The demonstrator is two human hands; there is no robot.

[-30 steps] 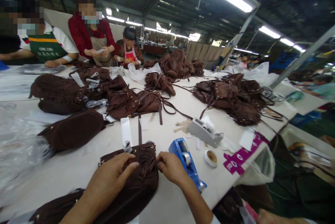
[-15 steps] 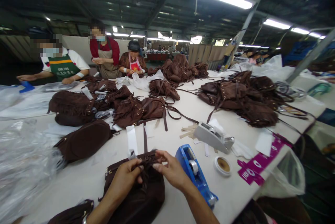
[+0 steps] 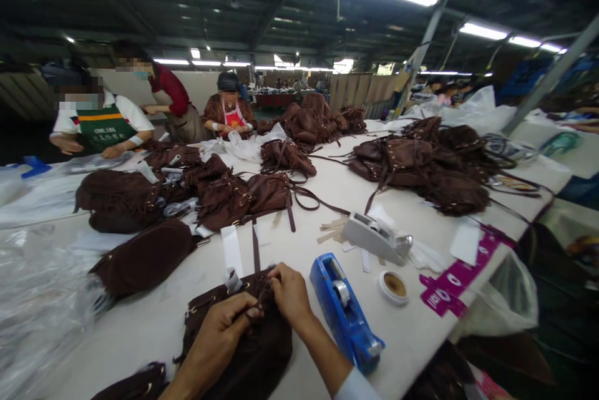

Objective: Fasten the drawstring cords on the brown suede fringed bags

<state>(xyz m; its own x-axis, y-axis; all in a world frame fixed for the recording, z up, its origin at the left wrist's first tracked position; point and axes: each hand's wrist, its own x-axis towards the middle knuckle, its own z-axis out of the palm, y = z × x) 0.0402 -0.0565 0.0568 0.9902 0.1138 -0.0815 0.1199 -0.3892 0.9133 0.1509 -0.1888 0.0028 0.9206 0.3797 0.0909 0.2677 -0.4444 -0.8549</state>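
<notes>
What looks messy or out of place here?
Nothing looks damaged. Loose straps trail across the table from the brown bags, and paper strips lie scattered beside the grey tape dispenser. The left hand and right hand pinch one bag.

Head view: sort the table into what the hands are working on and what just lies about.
In hand: left hand and right hand, both pinching the top of the brown bag; white strip at its top edge.
Lying about: blue tape dispenser, grey dispenser, tape roll, purple labels, bag pile.
</notes>
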